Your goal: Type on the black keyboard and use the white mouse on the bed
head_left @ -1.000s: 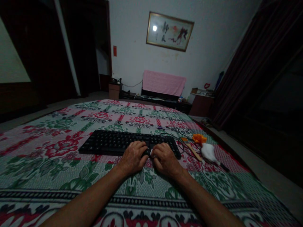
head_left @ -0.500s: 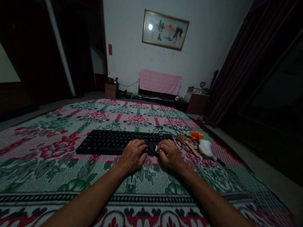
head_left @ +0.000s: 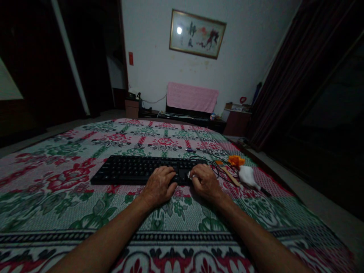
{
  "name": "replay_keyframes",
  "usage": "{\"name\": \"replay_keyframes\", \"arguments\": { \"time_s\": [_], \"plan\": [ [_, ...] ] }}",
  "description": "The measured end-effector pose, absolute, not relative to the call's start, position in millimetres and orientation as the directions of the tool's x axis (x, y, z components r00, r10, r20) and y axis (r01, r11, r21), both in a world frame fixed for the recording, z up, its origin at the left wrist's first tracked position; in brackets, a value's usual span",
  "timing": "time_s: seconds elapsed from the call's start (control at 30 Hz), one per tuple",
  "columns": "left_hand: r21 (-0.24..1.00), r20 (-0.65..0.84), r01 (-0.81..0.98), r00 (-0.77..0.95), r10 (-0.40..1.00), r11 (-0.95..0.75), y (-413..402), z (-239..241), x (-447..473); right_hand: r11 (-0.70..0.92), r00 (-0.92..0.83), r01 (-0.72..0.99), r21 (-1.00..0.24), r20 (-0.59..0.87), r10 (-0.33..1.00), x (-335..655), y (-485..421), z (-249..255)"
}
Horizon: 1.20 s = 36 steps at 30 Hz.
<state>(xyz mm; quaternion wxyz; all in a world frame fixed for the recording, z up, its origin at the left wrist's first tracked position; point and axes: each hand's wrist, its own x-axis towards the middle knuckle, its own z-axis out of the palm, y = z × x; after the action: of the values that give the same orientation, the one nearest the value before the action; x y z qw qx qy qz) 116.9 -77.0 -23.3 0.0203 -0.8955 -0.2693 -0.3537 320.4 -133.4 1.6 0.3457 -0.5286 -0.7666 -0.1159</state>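
A black keyboard (head_left: 125,170) lies flat on the flowered bedcover. My left hand (head_left: 161,182) rests on its right half near the front edge, fingers lying over the keys and the thumb apart. Over the number pad, my right hand (head_left: 207,181) is closed in a pinch on a small white wad (head_left: 190,175), pressed to the keys; most of the wad is hidden by the fingers. To the right of that hand lie a flat brush with a wooden handle (head_left: 231,177), an orange cloth (head_left: 236,160) and a white, fluffy-looking piece with a dark handle (head_left: 247,176).
The keyboard's black cable (head_left: 217,172) loops beside my right hand. A slim pen-like object (head_left: 189,150) lies behind the keyboard. The flowered bedcover (head_left: 85,212) spreads all around. Against the far wall, a pink towel (head_left: 192,96) hangs over a dark screen.
My right hand has shifted slightly over the number pad with the white wad still in its fingers. My left hand stays on the keyboard. The view has tilted a little.
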Motion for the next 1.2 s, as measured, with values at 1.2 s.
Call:
{"name": "replay_keyframes", "arguments": {
  "time_s": [1.2],
  "plan": [
    [0.103,0.67,0.497,0.606,0.429,-0.862,-74,-27,116,0.366,-0.176,0.905,-0.219,0.59,0.788,335,-121,-2]
  ]
}}
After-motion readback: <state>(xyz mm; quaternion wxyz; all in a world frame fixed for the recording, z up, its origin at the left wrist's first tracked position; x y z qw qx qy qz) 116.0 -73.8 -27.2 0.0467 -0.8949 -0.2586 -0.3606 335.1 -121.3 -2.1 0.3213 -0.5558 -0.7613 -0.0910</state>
